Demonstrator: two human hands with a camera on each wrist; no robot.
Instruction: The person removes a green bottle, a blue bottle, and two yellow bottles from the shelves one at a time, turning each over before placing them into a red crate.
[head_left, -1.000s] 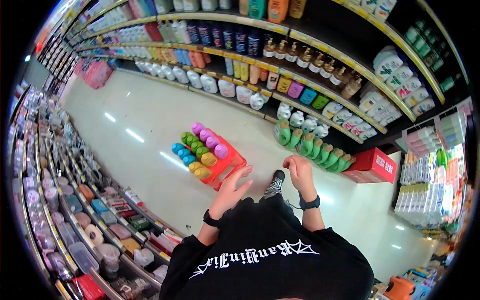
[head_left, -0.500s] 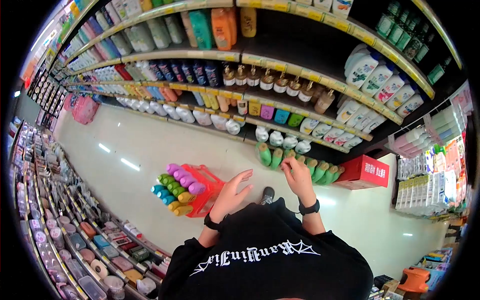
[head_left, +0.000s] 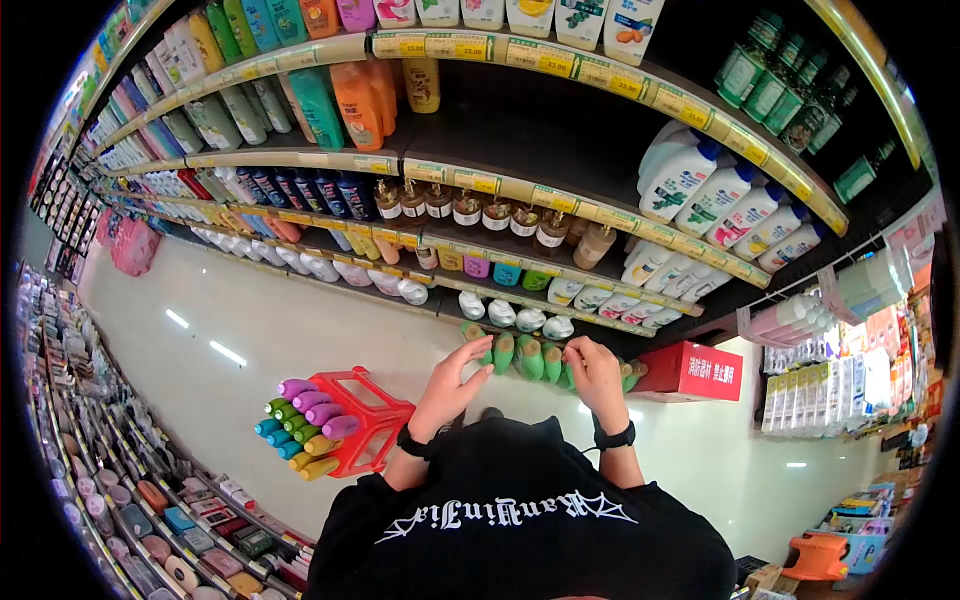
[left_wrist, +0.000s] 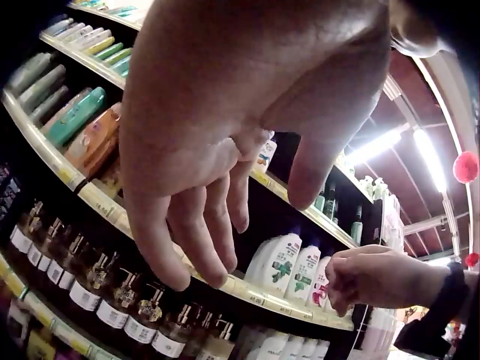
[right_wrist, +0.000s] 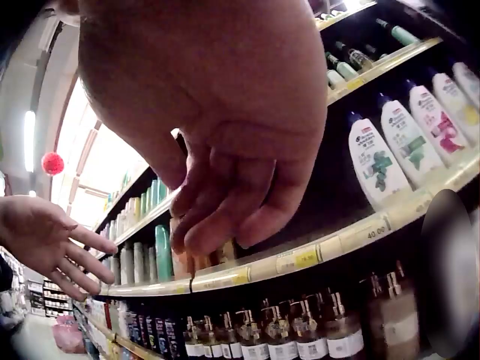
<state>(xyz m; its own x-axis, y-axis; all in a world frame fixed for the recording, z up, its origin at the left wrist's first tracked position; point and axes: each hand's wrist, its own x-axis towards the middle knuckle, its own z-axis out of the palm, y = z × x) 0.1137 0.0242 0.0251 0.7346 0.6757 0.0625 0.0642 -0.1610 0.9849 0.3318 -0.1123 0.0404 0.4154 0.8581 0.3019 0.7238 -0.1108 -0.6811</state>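
I see my left hand (head_left: 447,385) raised with fingers spread and my right hand (head_left: 596,368) loosely curled, both empty before the shelf (head_left: 520,192), green bottles (head_left: 530,357) lying just beyond them.

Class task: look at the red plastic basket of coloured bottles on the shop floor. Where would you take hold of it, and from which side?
Grip the red basket by its raised handle loop, coming from above. The bottles lie stacked and jut out of the side away from the person, so a side grab would probably tip them out. Both hands hold nothing.
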